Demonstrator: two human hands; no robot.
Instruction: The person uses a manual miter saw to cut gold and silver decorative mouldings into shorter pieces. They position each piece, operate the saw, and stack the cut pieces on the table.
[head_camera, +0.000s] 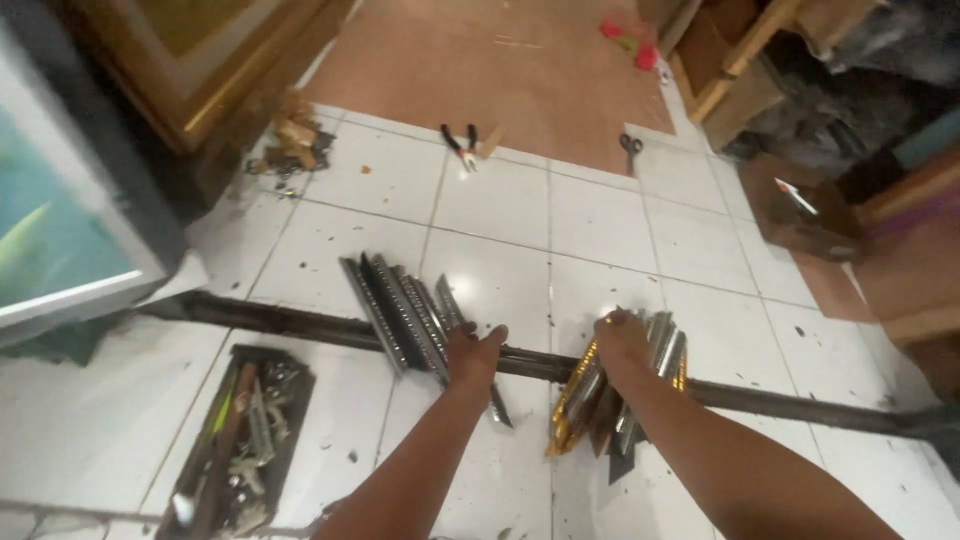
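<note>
My left hand (474, 352) rests on the near end of a row of several silver ornate frame moulding pieces (395, 310) lying side by side on the white tiled floor. My right hand (620, 340) presses down on a second bundle of silver and gold moulding pieces (600, 395) to the right. Both bundles lie across a long dark strip (300, 325) that runs over the tiles from left to right. Whether either hand actually grips a piece is hard to tell; fingers lie on top of them.
A dark tray of tools and hardware (240, 440) sits at lower left. Red-handled pliers (459, 143) and scissors (631, 147) lie farther off beside a brown board (500, 60). A framed picture (60, 210) leans at left; wooden frames and boxes crowd the right.
</note>
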